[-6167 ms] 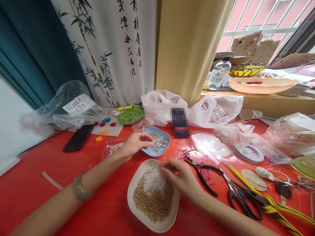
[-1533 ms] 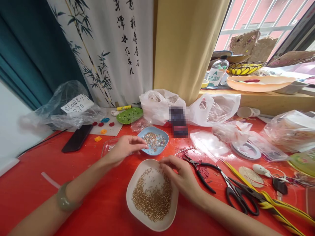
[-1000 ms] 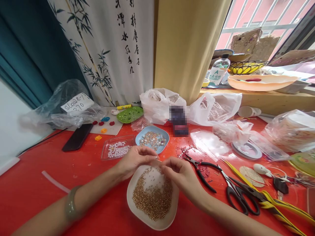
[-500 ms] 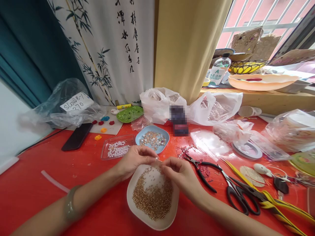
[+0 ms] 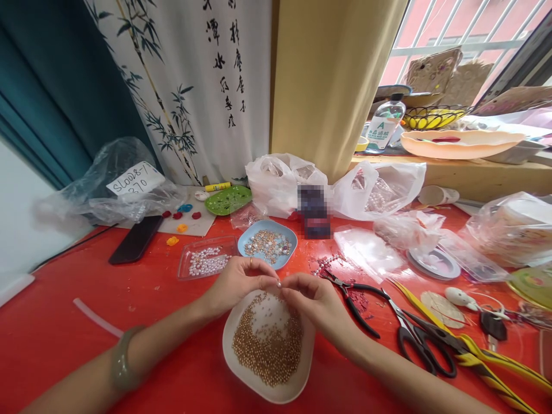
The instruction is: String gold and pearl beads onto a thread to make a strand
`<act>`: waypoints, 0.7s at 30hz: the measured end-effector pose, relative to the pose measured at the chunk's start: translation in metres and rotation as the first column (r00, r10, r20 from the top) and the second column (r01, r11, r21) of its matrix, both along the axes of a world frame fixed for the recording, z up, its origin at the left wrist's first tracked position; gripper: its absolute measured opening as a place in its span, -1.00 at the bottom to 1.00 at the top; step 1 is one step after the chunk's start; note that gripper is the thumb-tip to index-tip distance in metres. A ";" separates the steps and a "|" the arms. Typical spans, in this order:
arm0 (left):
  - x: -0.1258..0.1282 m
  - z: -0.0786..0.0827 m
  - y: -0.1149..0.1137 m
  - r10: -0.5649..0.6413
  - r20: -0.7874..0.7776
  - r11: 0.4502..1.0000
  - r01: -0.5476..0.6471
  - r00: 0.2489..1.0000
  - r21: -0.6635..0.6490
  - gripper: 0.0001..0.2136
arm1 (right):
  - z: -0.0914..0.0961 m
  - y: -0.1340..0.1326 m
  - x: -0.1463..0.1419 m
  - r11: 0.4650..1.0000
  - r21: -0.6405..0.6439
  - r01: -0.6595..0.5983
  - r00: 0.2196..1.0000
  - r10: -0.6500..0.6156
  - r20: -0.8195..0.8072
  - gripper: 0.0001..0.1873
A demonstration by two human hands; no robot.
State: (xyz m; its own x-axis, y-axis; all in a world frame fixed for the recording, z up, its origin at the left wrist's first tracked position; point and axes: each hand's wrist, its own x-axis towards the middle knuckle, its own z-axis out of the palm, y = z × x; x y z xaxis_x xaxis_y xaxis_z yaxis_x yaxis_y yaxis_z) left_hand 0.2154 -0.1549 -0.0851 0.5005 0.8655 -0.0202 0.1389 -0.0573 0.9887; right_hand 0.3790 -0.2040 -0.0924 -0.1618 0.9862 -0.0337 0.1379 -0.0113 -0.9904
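Over the far rim of a white dish [image 5: 304, 368] full of small gold beads [image 5: 267, 356], my two hands meet fingertip to fingertip. My left hand [image 5: 244, 283] pinches a small pearl bead [image 5: 279, 283] between thumb and forefinger. Close against that bead, the thumb and forefinger of my right hand [image 5: 311, 294] are pressed together; what they hold is too small to make out. Just beyond my left hand are a clear tray [image 5: 183, 267] of white pearl beads [image 5: 209, 261] and a blue dish [image 5: 293, 233] of mixed beads [image 5: 267, 244].
Pliers [image 5: 351, 299], black-handled scissors [image 5: 425, 345] and yellow-handled cutters [image 5: 470, 348] lie on the red table to the right. A dark phone [image 5: 135, 240] rests at the left. Plastic bags [image 5: 284, 181] line the back, near a green dish [image 5: 228, 200].
The fingertips of both hands have drawn together, and the pearl bead now sits between them, slightly lower and further right. The dishes and tools stay where they were.
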 end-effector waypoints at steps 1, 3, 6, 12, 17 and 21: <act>0.000 0.001 -0.001 -0.003 0.012 1.000 0.002 1.000 0.030 -0.94 | 0.001 0.000 0.001 1.000 0.027 -0.008 1.000 0.007 0.017 -0.89; 0.001 0.003 -0.002 -0.017 0.041 0.996 0.014 0.999 0.084 -0.95 | 0.003 0.000 0.002 0.994 0.106 -0.021 0.997 0.014 0.070 -0.89; 0.001 0.007 -0.004 -0.020 0.065 0.993 0.013 0.998 0.120 -0.95 | 0.005 -0.001 0.004 0.980 0.200 -0.024 0.989 -0.006 0.150 -0.87; 0.000 0.010 0.000 0.042 -0.051 0.997 -0.038 0.998 0.066 -0.89 | 0.010 0.003 0.007 0.966 0.257 0.005 0.973 -0.065 0.223 -0.86; -0.003 0.000 0.001 -0.025 -0.400 0.985 0.090 0.916 0.144 -0.86 | 0.010 0.009 0.013 0.965 0.232 0.122 0.980 -0.155 0.128 -0.85; -0.004 -0.007 -0.005 0.004 -0.618 0.868 0.305 0.786 0.392 -0.83 | 0.008 0.012 0.017 0.959 0.225 0.176 0.979 -0.194 0.062 -0.85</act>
